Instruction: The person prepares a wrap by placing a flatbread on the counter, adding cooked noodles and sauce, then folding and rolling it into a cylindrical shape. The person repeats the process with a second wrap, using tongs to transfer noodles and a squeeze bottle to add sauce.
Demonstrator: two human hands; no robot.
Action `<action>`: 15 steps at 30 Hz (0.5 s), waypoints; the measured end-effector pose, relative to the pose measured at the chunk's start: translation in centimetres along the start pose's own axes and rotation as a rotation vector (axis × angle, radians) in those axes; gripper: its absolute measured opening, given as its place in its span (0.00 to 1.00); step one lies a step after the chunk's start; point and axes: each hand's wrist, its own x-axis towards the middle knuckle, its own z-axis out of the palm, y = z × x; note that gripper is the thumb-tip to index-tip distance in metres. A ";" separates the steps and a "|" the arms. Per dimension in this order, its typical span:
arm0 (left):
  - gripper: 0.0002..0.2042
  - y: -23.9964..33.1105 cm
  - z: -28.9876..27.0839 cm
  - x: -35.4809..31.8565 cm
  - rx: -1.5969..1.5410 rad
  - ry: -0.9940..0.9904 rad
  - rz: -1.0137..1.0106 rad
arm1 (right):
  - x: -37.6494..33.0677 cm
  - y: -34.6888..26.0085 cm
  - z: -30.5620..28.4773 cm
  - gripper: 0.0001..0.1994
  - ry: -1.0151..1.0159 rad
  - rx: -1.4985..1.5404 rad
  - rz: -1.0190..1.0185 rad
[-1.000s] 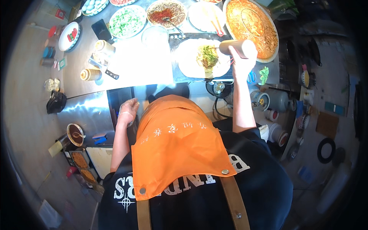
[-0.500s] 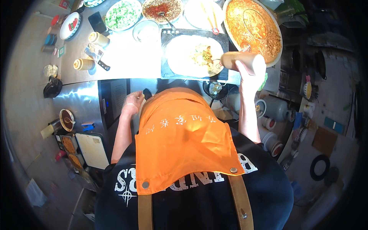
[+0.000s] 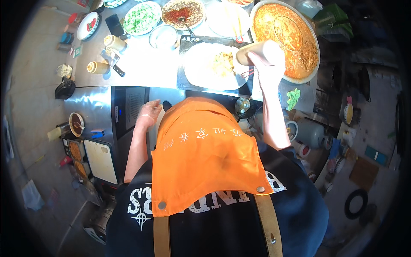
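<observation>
right hand [image 3: 267,68] tilting squeeze bottle [image 3: 257,52], plate [image 3: 201,75] edge seemingly clear

An orange apron [image 3: 201,158] over a black shirt [image 3: 295,214], a tan squeeze bottle [image 3: 257,53], a white plate [image 3: 201,68].

**Counter and surroundings: items on view**

Large round pan [image 3: 286,32] of orange-red sauce, far right. Bowl of chopped greens [image 3: 141,18]. Bowl of red chilli [image 3: 184,12] with spoon. Empty steel bowl [image 3: 162,36]. Two tan squeeze bottles [image 3: 97,67] at left, small knife [image 3: 116,68] between them. Black phone [image 3: 114,25]. Green cloth [image 3: 293,97]. Orange apron [image 3: 201,158]. White kettle [image 3: 311,132], lower right.
</observation>
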 end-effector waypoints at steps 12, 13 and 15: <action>0.21 0.3 0.4 -2.4 -0.004 0.078 -0.030 | 2.4 1.4 2.2 0.35 -0.117 0.240 0.014; 0.20 0.3 0.3 -2.5 0.028 0.055 -0.042 | 2.4 1.4 2.1 0.35 -0.126 0.241 0.023; 0.20 0.0 0.0 -2.4 0.053 0.015 -0.054 | 2.2 1.4 2.7 0.35 -0.147 0.173 -0.024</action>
